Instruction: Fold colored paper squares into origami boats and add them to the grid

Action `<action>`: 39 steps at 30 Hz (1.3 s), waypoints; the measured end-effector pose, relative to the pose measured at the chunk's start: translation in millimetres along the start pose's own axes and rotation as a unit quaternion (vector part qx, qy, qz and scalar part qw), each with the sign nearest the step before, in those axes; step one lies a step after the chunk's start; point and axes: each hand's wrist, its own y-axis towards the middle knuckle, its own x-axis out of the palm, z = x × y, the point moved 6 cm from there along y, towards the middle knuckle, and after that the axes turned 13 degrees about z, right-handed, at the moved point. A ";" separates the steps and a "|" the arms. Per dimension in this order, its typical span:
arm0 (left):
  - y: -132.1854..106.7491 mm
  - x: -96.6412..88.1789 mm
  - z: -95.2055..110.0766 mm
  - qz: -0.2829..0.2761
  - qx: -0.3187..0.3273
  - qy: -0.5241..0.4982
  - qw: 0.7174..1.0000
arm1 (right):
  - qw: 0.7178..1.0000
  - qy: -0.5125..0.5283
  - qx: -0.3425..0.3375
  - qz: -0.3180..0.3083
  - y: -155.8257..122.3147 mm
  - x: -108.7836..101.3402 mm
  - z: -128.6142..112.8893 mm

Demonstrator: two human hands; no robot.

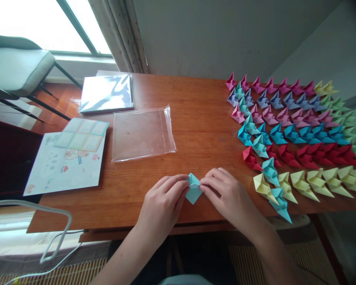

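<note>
1 held paper [193, 195], 1 clear sleeve [141, 133]

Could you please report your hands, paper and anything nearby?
Left hand, right hand: pinching opposite sides of the paper. Paper: light blue, folded. Plastic sleeve beyond, origami at right, neither touching hands.

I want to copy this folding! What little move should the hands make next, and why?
Probably a press along the folds of the light-blue paper. It's a diamond, with fold edges showing near its top, and both sides are pinched: the left hand holds one, the right hand the other. Sharper creases might help it become pointed like the light-blue pieces on the table.
</note>
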 end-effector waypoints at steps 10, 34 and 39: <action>0.1 2.8 -2.1 -0.028 -0.026 0.021 0.999 | 1.000 0.012 -0.003 0.025 -2.5 1.5 2.3; 5.7 4.5 -5.8 -0.062 -0.092 0.145 0.983 | 0.988 -0.077 0.098 0.089 3.6 9.9 -0.3; 6.3 6.1 -3.4 -0.055 -0.087 0.153 0.983 | 0.987 -0.082 0.097 0.102 2.4 11.2 0.1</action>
